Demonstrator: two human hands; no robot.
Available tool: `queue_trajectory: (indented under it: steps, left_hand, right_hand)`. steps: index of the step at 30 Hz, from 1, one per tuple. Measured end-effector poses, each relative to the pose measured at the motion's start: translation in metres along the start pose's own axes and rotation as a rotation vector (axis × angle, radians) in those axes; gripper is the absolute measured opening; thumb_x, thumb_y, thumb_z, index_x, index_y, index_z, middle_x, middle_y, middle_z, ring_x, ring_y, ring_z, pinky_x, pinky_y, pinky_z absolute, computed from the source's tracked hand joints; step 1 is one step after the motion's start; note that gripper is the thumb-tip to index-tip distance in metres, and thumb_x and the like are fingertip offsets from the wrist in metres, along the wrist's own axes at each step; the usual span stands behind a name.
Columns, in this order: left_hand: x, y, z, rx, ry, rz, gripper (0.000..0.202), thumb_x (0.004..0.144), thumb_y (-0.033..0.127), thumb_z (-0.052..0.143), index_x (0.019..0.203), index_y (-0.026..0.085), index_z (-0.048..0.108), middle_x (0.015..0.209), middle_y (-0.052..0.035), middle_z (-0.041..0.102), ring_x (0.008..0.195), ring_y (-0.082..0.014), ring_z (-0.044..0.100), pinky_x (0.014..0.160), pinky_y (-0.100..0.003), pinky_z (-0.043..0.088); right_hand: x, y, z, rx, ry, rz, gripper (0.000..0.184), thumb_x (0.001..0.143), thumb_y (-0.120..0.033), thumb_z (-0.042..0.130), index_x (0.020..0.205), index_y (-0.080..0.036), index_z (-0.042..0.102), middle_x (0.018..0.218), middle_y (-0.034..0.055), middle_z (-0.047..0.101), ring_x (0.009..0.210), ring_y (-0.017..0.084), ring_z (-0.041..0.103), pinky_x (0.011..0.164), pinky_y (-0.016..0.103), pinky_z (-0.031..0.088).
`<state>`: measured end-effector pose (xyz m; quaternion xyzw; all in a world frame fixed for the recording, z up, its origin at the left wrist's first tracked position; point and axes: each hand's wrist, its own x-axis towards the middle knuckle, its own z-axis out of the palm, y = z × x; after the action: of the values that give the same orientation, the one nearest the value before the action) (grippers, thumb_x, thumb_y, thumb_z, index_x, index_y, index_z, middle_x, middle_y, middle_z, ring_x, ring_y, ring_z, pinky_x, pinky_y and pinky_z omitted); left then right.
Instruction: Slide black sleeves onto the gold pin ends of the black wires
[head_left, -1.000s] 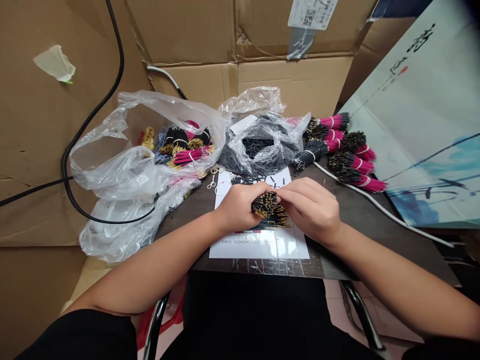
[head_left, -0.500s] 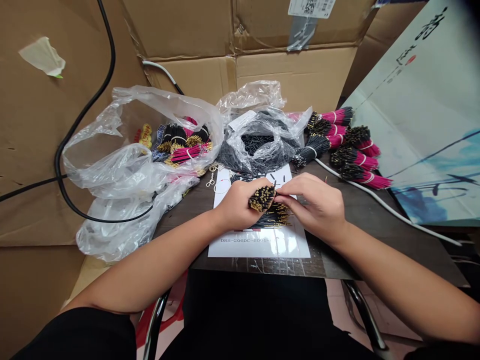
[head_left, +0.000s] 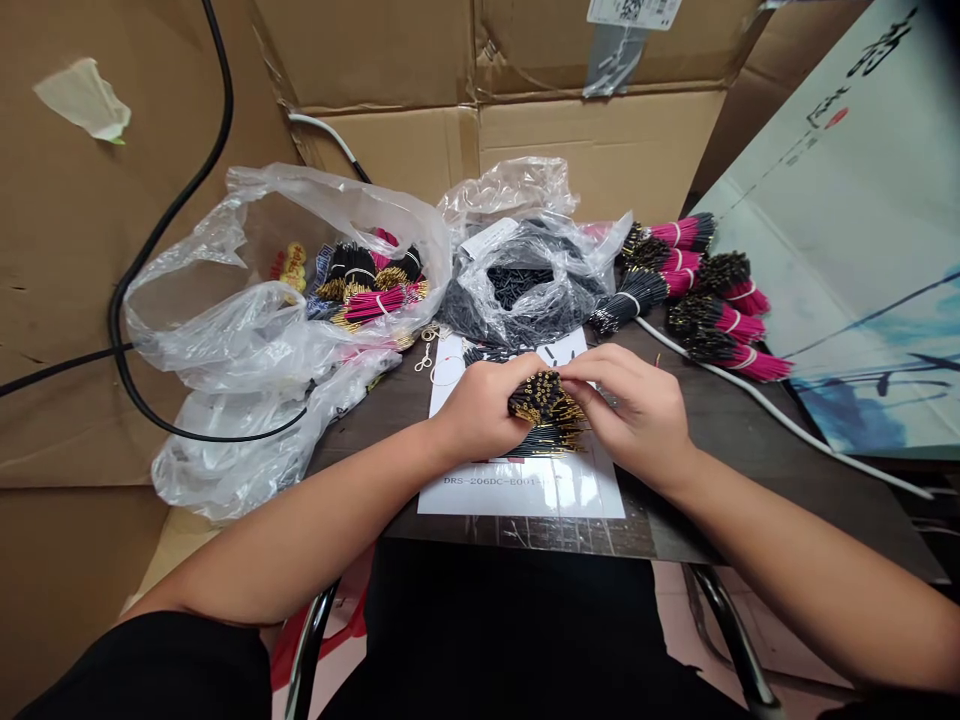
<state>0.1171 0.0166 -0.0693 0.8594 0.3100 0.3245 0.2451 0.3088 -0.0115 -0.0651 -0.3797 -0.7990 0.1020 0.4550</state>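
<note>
My left hand [head_left: 484, 405] is wrapped round a bundle of black wires [head_left: 536, 398], whose gold terminal ends face me. Thumb and fingertips of my right hand [head_left: 637, 405] are pinched together at the right edge of that bundle; whatever lies between them is too small to make out. Under both hands a pile of loose black wires [head_left: 551, 440] with gold tips rests on a white printed sheet [head_left: 517, 500]. A few short black sleeves [head_left: 551, 355] lie on the sheet just beyond my fingers.
Behind the sheet stands an open plastic bag of small black sleeves [head_left: 517, 285]. To its left a clear bag [head_left: 247, 350] holds tied pink and black wire bundles [head_left: 379, 300]. More tied bundles [head_left: 727, 315] lie at right, near a white cable [head_left: 780, 410]. Cardboard [head_left: 600, 150] walls the back.
The bundle in my left hand has tilted and shifted slightly right. My right fingertips stay at its edge, and a dark piece seen at them before no longer shows clearly.
</note>
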Motion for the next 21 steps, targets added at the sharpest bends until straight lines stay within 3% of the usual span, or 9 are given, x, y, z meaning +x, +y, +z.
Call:
queue_trajectory:
  steps: [7,11,15,21]
  left_hand:
    - [0.000,0.002,-0.001,0.113,-0.017,-0.081,0.018,0.071,0.018,0.053,0.089,0.019,0.053,0.075,0.0028,0.059,0.064,-0.0093,0.054,0.061,-0.020,0.038]
    - [0.002,0.007,-0.005,0.239,-0.050,-0.167,0.015,0.075,0.023,0.051,0.090,0.019,0.053,0.076,0.0010,0.062,0.065,-0.0124,0.057,0.060,-0.022,0.037]
    - [0.004,0.011,-0.005,0.403,-0.125,-0.237,0.014,0.079,0.026,0.049,0.089,0.018,0.054,0.075,-0.0020,0.064,0.069,-0.0171,0.062,0.058,-0.024,0.036]
    - [0.004,0.014,-0.003,0.513,-0.178,-0.258,0.015,0.083,0.032,0.048,0.090,0.018,0.052,0.074,-0.0024,0.065,0.070,-0.0207,0.064,0.055,-0.025,0.034]
  right_hand:
    - [0.001,0.000,-0.001,-0.049,0.094,0.071,0.024,0.084,-0.013,0.059,0.106,-0.020,0.063,0.091,0.0034,0.066,0.083,0.015,0.061,0.076,0.031,0.050]
    - [-0.001,-0.006,-0.005,-0.068,0.177,-0.040,0.036,0.079,-0.010,0.064,0.113,-0.022,0.060,0.088,0.0031,0.066,0.077,0.015,0.062,0.073,0.032,0.052]
    - [-0.002,-0.016,-0.008,-0.088,0.149,-0.160,0.050,0.076,-0.009,0.067,0.122,-0.025,0.054,0.088,0.0019,0.068,0.076,0.015,0.063,0.072,0.032,0.053]
    - [0.000,-0.019,-0.007,-0.184,0.124,-0.241,0.055,0.075,-0.009,0.070,0.124,-0.024,0.050,0.088,0.0020,0.069,0.077,0.014,0.063,0.073,0.030,0.054]
